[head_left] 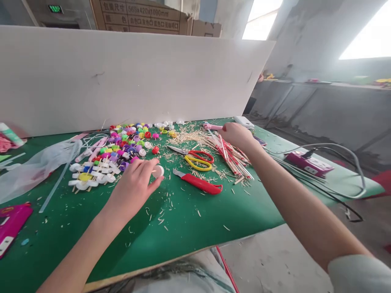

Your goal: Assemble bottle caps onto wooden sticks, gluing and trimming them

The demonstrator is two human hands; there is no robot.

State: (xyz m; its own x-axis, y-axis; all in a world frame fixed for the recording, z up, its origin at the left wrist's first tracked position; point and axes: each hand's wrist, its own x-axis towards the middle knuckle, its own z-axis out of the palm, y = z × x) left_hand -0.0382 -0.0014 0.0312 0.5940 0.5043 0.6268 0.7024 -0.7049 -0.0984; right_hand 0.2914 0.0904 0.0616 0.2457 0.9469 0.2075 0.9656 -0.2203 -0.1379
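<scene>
My left hand (139, 179) is closed round a white bottle cap (158, 171), with a short wooden stick showing between the fingers. My right hand (238, 136) has its fingers wrapped at the end of a pink glue gun (213, 127), above a bundle of red-and-white sticks (233, 156). Between the hands lie scissors (197, 158) with red and yellow handles, blades part open, and a red utility knife (201, 184). Left of them is a heap of coloured bottle caps (128, 140). White caps joined with short sticks (94, 175) stand in front of the heap.
Short wood pieces (195, 134) litter the green tabletop (183, 228). A white board (137, 81) stands along the back. At the right are a purple power strip (310, 162) and looping cables (363, 179). A clear plastic bag (39, 167) and a magenta box (14, 224) lie left.
</scene>
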